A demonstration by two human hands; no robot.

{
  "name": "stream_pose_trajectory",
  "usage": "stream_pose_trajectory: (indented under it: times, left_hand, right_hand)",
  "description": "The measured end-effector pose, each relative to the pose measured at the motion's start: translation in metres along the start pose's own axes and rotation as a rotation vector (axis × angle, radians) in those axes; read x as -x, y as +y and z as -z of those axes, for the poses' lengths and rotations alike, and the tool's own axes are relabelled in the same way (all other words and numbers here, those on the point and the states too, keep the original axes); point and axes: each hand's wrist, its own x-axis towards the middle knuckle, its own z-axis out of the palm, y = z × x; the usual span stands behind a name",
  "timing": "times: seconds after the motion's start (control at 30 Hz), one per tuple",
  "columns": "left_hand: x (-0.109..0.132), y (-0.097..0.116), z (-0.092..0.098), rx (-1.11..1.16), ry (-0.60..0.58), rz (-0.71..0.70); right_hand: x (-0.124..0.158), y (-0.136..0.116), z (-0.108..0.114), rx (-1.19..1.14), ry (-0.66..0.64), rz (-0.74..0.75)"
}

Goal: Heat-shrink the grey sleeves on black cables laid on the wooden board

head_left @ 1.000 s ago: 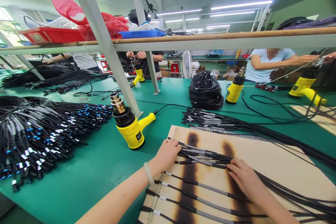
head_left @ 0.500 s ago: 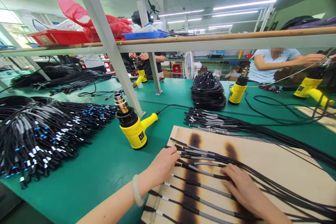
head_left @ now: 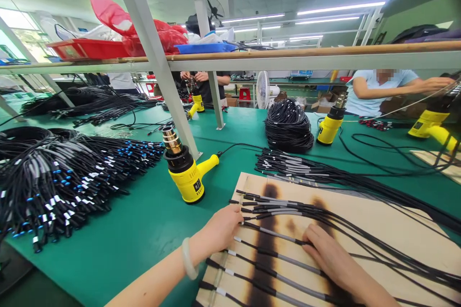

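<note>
My left hand (head_left: 224, 226), with a pale bangle on the wrist, has its fingers closed at the connector end of a black cable (head_left: 277, 234) with a grey sleeve. Further along that cable my right hand (head_left: 329, 259) pinches it, so it runs straight between the two. Below it, several similar cables (head_left: 288, 263) lie spaced apart across a wooden board (head_left: 389, 216) with dark scorch marks. A bunch of cables (head_left: 288, 208) lies together just above the held one, on the same board.
A yellow heat gun (head_left: 189, 180) stands nozzle up on the green table (head_left: 144, 230), left of the board. Bundled cables (head_left: 72, 177) fill the left side. Behind the board are a cable coil (head_left: 289, 124) and another heat gun (head_left: 330, 124). A co-worker (head_left: 382, 91) sits across.
The cable between my hands now lies separate from the bunch above it, with a gap of bare board between them. My hands have hardly moved; the view has shifted slightly.
</note>
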Motion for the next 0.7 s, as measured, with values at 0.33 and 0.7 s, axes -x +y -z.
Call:
stream_pose_trajectory:
  times: [0.33,0.7]
  left_hand:
    - [0.001,-0.007,0.004,-0.105,-0.046,-0.041]
    - [0.0,-0.018,0.011,0.121,-0.068,-0.095]
  right_hand:
    - [0.032,0.016,-0.001,-0.182,-0.001,-0.067]
    - [0.037,0.02,-0.003,-0.18,0.111,-0.028]
